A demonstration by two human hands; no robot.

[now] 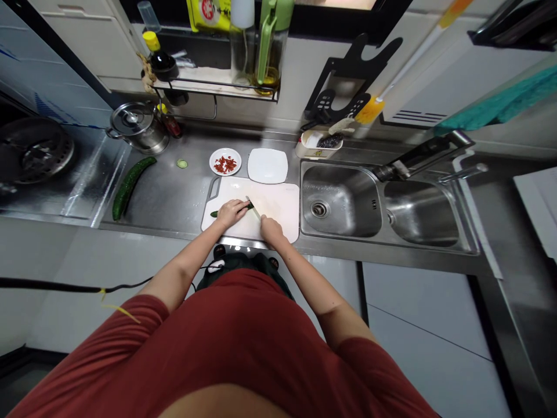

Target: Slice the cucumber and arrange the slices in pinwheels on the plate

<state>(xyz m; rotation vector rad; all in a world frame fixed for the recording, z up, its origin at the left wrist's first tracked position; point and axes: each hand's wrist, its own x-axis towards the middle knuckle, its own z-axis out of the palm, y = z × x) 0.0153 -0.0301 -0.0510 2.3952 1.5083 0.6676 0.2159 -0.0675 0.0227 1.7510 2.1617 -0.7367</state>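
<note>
On a white cutting board lies a dark green cucumber piece, pressed down by my left hand, whose fingers close over it. Its left end pokes out beside my palm, and its right end shows past my fingertips. My right hand is wrapped around the handle of a knife. The blade points up and left and meets the cucumber's right end near my left fingertips. Behind the board stand a small plate of chopped red pieces and a white square plate.
A whole cucumber and a pale green slice lie on the counter to the left. Behind them stands a lidded steel pot. A double sink adjoins the board on the right. A bottle rack hangs above.
</note>
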